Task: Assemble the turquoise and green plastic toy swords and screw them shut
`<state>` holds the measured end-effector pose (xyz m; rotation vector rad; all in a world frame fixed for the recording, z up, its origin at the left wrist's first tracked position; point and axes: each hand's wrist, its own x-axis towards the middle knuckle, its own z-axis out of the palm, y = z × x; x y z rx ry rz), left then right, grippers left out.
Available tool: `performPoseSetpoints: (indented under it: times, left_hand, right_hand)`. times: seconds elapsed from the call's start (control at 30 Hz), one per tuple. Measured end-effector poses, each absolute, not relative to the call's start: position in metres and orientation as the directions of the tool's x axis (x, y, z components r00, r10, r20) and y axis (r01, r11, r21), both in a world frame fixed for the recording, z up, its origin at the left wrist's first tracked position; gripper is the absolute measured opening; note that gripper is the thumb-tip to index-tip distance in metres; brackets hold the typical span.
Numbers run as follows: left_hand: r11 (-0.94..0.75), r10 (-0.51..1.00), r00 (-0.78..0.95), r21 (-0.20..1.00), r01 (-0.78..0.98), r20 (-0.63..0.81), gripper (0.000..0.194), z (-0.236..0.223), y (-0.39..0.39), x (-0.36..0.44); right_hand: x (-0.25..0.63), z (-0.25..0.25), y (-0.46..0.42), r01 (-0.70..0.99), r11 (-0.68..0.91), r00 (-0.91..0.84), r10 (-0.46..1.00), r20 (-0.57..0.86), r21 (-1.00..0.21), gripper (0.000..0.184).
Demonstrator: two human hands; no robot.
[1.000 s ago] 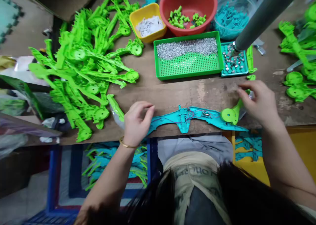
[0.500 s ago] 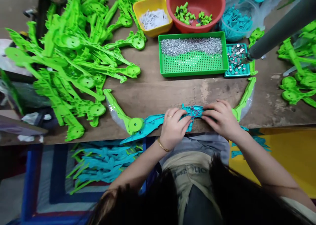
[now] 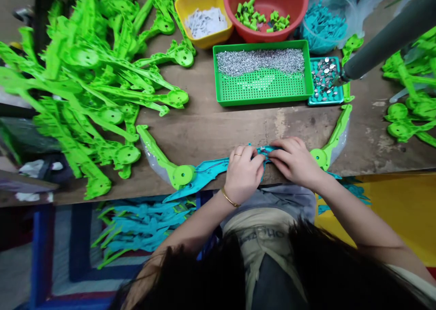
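A toy bow lies along the table's front edge. Its turquoise body has thin wiring inside, and bright green limbs with clear film curve up at both ends: the left limb and the right limb. My left hand, wearing a ring and a bracelet, is closed around the middle of the body. From the other side, my right hand is closed with its fingertips pressed together at the same middle part. Between the two hands a bit of dark wire shows; the exact fingertip contact is hidden.
A big heap of green limb parts covers the left. Behind the bow stand a green tray of screws, a small turquoise tray, a red bowl and a yellow bowl. A grey pole slants in at right.
Both hands have drawn closer together over the middle of the bow, covering more of its wiring. The right hand has shifted left. The view has moved slightly.
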<state>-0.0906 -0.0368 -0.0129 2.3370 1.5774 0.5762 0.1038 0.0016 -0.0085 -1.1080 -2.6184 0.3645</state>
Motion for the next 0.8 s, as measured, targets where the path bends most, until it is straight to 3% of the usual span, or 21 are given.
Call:
performPoseSetpoints:
  times: [0.1, 0.27, 0.53, 0.8]
  left_hand:
    - [-0.388, 0.922, 0.337, 0.461, 0.798, 0.192, 0.015, -0.017, -0.036, -0.091]
    - [-0.4, 0.916, 0.338, 0.513, 0.759, 0.216, 0.016, -0.021, -0.035, -0.094]
    - [-0.395, 0.919, 0.322, 0.547, 0.738, 0.229, 0.016, -0.023, -0.035, -0.095]
    - [-0.408, 0.913, 0.327, 0.558, 0.722, 0.245, 0.018, -0.023, -0.035, -0.095]
  right_hand:
    - [0.11, -0.006, 0.005, 0.628, 0.67, -0.701, 0.708, 0.087, -0.395, 0.023]
    - [0.105, 0.003, 0.013, 0.594, 0.716, -0.775, 0.631, -0.024, -0.368, 0.026]
    - [0.109, 0.008, 0.021, 0.545, 0.723, -0.813, 0.579, -0.058, -0.425, 0.026]
    - [0.108, 0.009, 0.028, 0.474, 0.793, -0.865, 0.5, -0.037, -0.383, 0.024]
